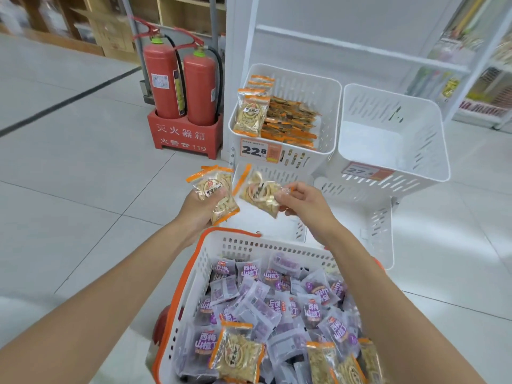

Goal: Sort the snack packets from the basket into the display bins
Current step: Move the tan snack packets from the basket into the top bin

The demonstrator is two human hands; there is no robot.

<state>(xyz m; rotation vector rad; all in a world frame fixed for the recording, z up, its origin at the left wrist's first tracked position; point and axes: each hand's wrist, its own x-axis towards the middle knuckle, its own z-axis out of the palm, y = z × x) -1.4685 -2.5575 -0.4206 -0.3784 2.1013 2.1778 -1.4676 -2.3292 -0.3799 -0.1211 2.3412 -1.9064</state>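
Note:
A white basket with an orange rim (191,275) sits below me, full of purple snack packets (249,303) and a few orange-edged seed packets (238,353). My left hand (201,210) holds an orange-edged packet (214,194). My right hand (303,202) pinches a second such packet (259,194) beside it. Both are above the basket's far edge, in front of the bins. The left display bin (329,112) holds several orange-edged packets (288,123) and bears a 22.8 price tag (259,151). The right display bin (432,139) shows a bare white bottom.
Two red fire extinguishers (181,81) stand in a red box (185,137) left of the bins. More white bins (379,231) stack below the top ones. White shelving (360,45) rises behind, with goods at far right. Grey tiled floor spreads to the left.

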